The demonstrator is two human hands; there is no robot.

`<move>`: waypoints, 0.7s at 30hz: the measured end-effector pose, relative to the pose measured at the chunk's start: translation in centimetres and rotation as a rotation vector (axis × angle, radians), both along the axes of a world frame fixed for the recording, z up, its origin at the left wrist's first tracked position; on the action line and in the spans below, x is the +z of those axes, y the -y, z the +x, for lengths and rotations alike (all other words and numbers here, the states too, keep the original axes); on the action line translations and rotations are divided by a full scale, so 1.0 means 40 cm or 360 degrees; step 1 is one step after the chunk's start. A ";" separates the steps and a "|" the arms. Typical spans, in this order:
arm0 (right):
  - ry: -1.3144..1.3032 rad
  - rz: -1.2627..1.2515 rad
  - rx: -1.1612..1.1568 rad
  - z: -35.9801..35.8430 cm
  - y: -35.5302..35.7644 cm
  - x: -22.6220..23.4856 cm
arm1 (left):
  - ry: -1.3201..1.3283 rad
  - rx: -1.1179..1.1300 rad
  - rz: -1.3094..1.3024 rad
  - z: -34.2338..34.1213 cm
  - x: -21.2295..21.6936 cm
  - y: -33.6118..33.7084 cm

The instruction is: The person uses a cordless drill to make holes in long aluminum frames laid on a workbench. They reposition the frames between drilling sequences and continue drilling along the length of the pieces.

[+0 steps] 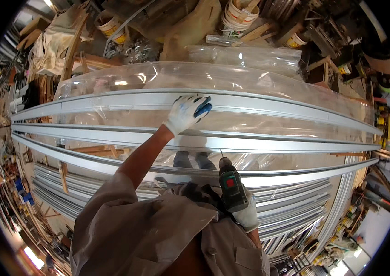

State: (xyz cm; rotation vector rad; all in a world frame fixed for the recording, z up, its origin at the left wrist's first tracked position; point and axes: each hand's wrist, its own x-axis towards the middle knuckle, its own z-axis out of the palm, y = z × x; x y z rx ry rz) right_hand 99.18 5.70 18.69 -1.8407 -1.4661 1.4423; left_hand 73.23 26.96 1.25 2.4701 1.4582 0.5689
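- The left hand (186, 112), in a white glove, lies flat and open on the far metal rail (268, 102), over the plastic sheet (232, 76).
- The right hand (246, 212) grips a green drill (231, 184), bit pointing up just short of the near rail (296, 177).
- Drilling seems not begun; no screws visible.

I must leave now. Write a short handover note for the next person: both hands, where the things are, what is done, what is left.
Left hand: gloved, laid flat on the far aluminium rail, fingers spread, holding nothing.
Right hand: gloved, gripping the green cordless drill close to the body, bit pointing up toward the near rail, not touching it.
Things: long rails lie side by side, clear plastic sheet among them; more profiles are stacked below.
Done: no screws or holes can be made out.
Left: likely drilling; hold the rail steady first.
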 end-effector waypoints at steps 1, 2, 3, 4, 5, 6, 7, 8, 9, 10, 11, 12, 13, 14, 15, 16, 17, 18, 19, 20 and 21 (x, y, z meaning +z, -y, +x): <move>0.0014 0.0008 -0.0063 -0.001 0.009 0.002 | 0.0054 -0.0068 -0.0097 0.016 -0.002 -0.020; 0.0010 0.0015 -0.0116 -0.009 0.016 0.001 | 0.0089 -0.0124 -0.0195 0.030 0.019 -0.037; 0.0006 -0.0018 -0.0151 -0.010 0.024 -0.003 | 0.0120 -0.0179 -0.0309 0.042 0.036 -0.044; 0.0001 -0.0051 -0.0177 -0.009 0.029 -0.008 | -0.0029 -0.0199 -0.0438 0.041 0.061 -0.050; -0.0007 -0.0080 -0.0200 -0.014 0.029 -0.015 | 0.0001 -0.0178 -0.0430 0.027 0.053 -0.036; 0.0014 -0.0153 -0.0210 -0.027 0.009 0.009 | 0.0030 -0.0148 -0.0422 0.008 0.042 -0.011; 0.0006 -0.0088 -0.0165 -0.035 0.002 -0.001 | 0.0060 -0.0111 -0.0414 -0.015 0.027 0.018; 0.0012 -0.0031 -0.0121 -0.040 0.000 -0.010 | 0.0127 -0.0012 -0.0405 -0.036 0.013 0.049; 0.0016 0.0027 -0.0070 -0.048 -0.005 -0.017 | 0.0088 0.0045 -0.0481 -0.054 0.000 0.070; 0.0020 0.0007 -0.0038 -0.060 -0.019 -0.021 | 0.0048 0.0106 -0.0557 -0.074 -0.011 0.089; 0.0032 -0.0024 -0.0010 -0.073 -0.034 -0.026 | 0.0016 0.0161 -0.0645 -0.082 -0.013 0.112; 0.0044 -0.0054 0.0021 -0.085 -0.047 -0.032 | -0.0039 0.0242 -0.0805 -0.078 -0.015 0.135; 0.0042 -0.0048 0.0043 -0.095 -0.055 -0.038 | -0.0033 0.0245 -0.0731 -0.080 -0.023 0.162; 0.0033 -0.0035 0.0070 -0.104 -0.064 -0.049 | -0.0032 0.0256 -0.0649 -0.085 -0.028 0.185; 0.0024 -0.0021 0.0097 -0.113 -0.073 -0.059 | -0.0032 0.0265 -0.0567 -0.091 -0.033 0.204; 0.0049 -0.0042 0.0142 -0.122 -0.084 -0.060 | -0.0037 0.0276 -0.0560 -0.097 -0.039 0.215; 0.0064 -0.0038 0.0172 -0.125 -0.092 -0.069 | -0.0059 0.0268 -0.0595 -0.097 -0.043 0.216; 0.0079 -0.0034 0.0200 -0.126 -0.099 -0.080 | -0.0080 0.0258 -0.0629 -0.094 -0.048 0.212; 0.0094 -0.0030 0.0226 -0.125 -0.102 -0.087 | -0.0100 0.0245 -0.0663 -0.091 -0.052 0.212; -0.0019 -0.0136 0.0191 -0.124 -0.110 -0.086 | -0.0081 0.0295 -0.0718 -0.090 -0.037 0.204; 0.0062 -0.0114 0.0226 -0.122 -0.109 -0.088 | -0.0059 0.0308 -0.0713 -0.089 -0.041 0.206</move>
